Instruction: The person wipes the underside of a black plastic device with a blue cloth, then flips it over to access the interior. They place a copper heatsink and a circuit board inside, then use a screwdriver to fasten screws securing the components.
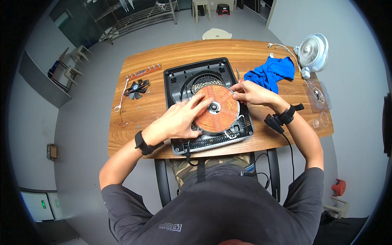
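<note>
Copper coil disc [226, 108] sits over the middle and near part of the black casing [179, 87], partly covering the round vent at its far end; looks tilted or flat, can't tell. Left hand [183, 116] is spread wide, fingers across the coil's left face, thumb down by its near-left edge, not closed round it. Right hand [251, 94] is half curled at the coil's far-right rim, thumb and forefinger close together at the edge; can't tell if they pinch it. White wires [233, 134] at casing's near-right part, black cord [188, 153] off its near edge. Slim metal-shafted tool [238, 73] just right of casing, partly behind right hand. Left of casing: black fan [137, 89], orange strip board [143, 72] beyond that, white-ringed wire [117, 108] farther left, few small screws [139, 107] nearer. Right of casing: blue cloth [271, 73], then white desk fan [312, 51] farther out, clear bag [320, 98], clear round cups [324, 119]. Wooden table [188, 49] under casing; cream stool [216, 34] past its far edge.
</note>
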Available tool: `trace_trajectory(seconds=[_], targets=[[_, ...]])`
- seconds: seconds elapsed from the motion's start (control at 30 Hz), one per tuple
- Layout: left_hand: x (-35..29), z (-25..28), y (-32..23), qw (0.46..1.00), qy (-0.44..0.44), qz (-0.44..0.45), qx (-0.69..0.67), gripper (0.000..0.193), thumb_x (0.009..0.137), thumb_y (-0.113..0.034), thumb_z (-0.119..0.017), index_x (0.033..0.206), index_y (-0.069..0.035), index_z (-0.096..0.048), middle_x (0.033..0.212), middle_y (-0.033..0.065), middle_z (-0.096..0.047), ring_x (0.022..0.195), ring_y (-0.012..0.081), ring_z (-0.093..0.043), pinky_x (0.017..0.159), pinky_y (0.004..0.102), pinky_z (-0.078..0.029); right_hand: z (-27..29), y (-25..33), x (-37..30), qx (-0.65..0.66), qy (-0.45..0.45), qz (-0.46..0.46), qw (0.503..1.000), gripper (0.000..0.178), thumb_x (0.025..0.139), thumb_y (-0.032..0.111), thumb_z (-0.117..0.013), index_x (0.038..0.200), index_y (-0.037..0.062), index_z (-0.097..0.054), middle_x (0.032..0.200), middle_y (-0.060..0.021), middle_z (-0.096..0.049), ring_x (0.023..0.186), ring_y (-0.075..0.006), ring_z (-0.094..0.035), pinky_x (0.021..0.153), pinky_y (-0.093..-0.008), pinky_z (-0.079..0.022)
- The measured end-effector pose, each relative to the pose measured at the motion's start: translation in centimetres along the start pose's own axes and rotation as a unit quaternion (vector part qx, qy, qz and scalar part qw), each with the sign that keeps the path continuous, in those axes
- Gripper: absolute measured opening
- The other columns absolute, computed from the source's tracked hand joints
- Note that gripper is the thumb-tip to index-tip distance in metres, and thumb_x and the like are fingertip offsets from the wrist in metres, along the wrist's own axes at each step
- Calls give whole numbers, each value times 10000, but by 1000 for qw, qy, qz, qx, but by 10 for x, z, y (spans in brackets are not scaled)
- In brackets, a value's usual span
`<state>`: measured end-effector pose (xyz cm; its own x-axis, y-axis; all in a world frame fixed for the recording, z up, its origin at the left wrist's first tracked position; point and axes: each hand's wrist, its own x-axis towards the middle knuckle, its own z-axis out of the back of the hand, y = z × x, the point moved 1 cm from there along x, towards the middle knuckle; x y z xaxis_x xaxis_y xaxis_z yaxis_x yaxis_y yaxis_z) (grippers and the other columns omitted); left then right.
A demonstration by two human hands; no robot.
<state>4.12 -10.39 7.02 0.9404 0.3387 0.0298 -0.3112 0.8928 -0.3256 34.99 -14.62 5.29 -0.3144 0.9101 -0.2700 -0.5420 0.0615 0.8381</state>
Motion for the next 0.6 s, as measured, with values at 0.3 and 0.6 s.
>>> trace_trajectory(seconds=[0.3, 0.6], targets=[[-1, -1, -4, 1000, 16, -1, -4, 1050, 719, -287, -831, 1619, -185, -301, 1581, 222, -382, 1212, 476, -608, 990, 526, -558, -6, -7, 0, 17, -3, -6, 1000, 352, 1049, 149, -627, 1331, -60, -643, 838, -19, -629, 733, -90, -561, 672, -269, -515], [-4, -5, 1, 999, 37, 21, -19, 1036, 731, -373, -886, 1593, -168, -347, 1591, 200, -379, 1145, 440, -657, 969, 523, -566, -11, -6, 9, -63, -21, 22, 998, 427, 1029, 146, -645, 1391, -76, -590, 914, -88, -701, 751, -125, -631, 694, -289, -545]])
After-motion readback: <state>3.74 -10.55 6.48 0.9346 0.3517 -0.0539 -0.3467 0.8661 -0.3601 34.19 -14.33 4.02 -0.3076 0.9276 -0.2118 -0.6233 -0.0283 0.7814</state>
